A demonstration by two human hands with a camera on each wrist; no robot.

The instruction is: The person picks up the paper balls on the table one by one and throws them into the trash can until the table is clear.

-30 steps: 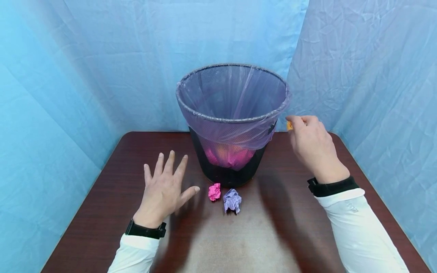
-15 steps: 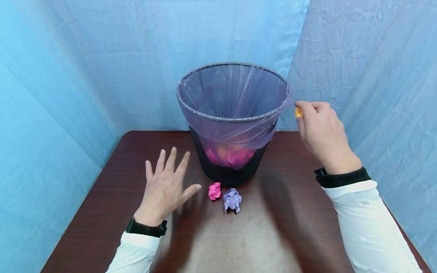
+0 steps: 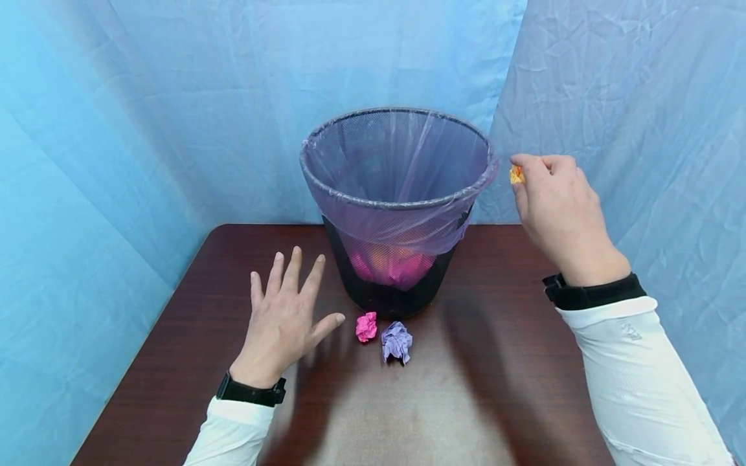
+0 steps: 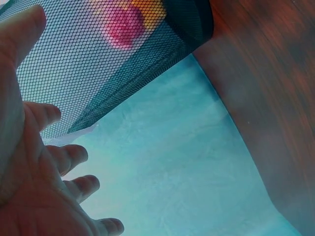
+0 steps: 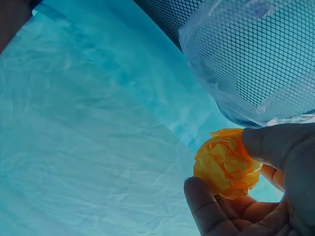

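Between thumb and fingers, my right hand [image 3: 562,217] pinches a crumpled orange paper ball [image 5: 227,164], raised beside the right rim of a black mesh wastebasket [image 3: 387,301]. A thin purple bin liner [image 3: 379,226] is folded over that rim. Through the mesh, pink and orange crumpled paper [image 4: 125,27] shows at the bottom of the bin. My left hand [image 3: 282,317] is spread, palm down, over the table to the left of the bin and holds nothing. In front of the bin lie a pink paper ball [image 3: 366,327] and a larger purple paper ball [image 3: 397,342].
The dark brown wooden table [image 3: 192,323] has its far edge just behind the bin. Light blue cloth [image 3: 204,97] hangs around the back and both sides. Each wrist wears a black band [image 3: 594,294] over a white sleeve.
My right hand has risen and shifted right with the orange paper ball, from beside the bin's upper wall to rim height. The left hand has edged slightly forward; the balls on the table stay put.
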